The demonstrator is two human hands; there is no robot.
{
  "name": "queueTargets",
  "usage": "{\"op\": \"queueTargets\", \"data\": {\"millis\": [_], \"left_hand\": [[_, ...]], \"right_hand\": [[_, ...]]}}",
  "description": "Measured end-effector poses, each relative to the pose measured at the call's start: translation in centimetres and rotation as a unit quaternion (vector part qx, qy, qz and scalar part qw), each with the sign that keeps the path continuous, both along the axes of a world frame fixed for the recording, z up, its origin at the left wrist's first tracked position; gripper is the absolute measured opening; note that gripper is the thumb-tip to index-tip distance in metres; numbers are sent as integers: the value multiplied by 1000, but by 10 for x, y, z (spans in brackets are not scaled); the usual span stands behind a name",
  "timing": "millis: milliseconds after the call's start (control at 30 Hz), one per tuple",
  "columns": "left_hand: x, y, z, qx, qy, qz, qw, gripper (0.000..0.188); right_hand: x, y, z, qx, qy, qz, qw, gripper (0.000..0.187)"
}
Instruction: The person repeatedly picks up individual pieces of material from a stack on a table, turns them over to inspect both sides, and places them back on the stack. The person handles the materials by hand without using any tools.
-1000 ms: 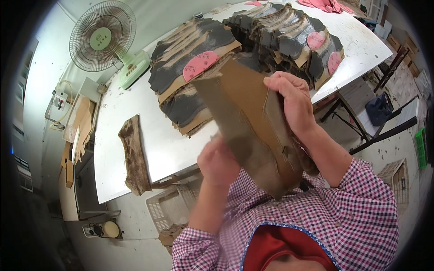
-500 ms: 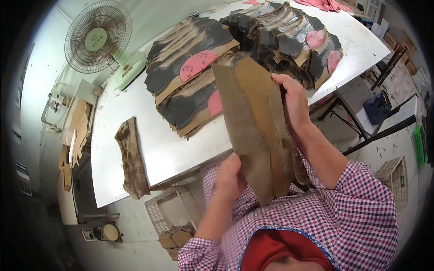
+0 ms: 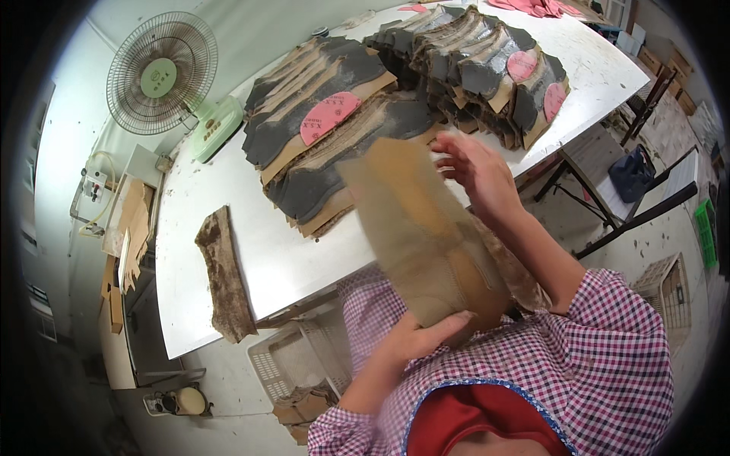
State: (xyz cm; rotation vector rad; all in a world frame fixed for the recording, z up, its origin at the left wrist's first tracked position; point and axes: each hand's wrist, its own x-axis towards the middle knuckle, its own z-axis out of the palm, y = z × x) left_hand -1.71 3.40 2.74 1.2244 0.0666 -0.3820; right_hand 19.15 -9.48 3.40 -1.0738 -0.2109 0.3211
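Before my chest is a stitched brown leather-like panel (image 3: 407, 228) with a lighter tan band down its middle. It is blurred by motion, and brown fur shows along its right edge. My left hand (image 3: 422, 334) grips its lower end, thumb across the front; the fingers are hidden behind it. My right hand (image 3: 483, 182) is off the panel, beside its upper right edge, with fingers apart and slightly bent, holding nothing. Beyond the panel on the white table (image 3: 179, 266) lies a stack of dark grey and tan pieces (image 3: 327, 144) with pink rounded patches.
Another such stack (image 3: 487, 76) stands farther right. A furry brown strip (image 3: 226, 273) lies near the table's left front edge. At the back left is a green fan (image 3: 160, 80). Below the table edge sits a plastic crate (image 3: 289, 357) with brown pieces, and to the right a chair (image 3: 646, 197).
My right hand has let go of the panel's upper right edge and opened. My left hand has moved right, onto the panel's lower end. The panel has tilted and shifted downward.
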Motion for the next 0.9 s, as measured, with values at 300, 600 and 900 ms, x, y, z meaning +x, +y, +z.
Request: {"op": "queueTargets", "data": {"millis": [300,600,900], "left_hand": [[-1,19,9,-143,-77,207,965,52],[-14,18,26,-166,-46,274,946,65],[-3,9,28,-143,-47,272,950,64]], "right_hand": [[-61,-31,-14,-46,165,277,945,45],[-16,-36,4,-229,-243,77,939,18],[-43,15,-51,-138,-103,163,971,19]]}}
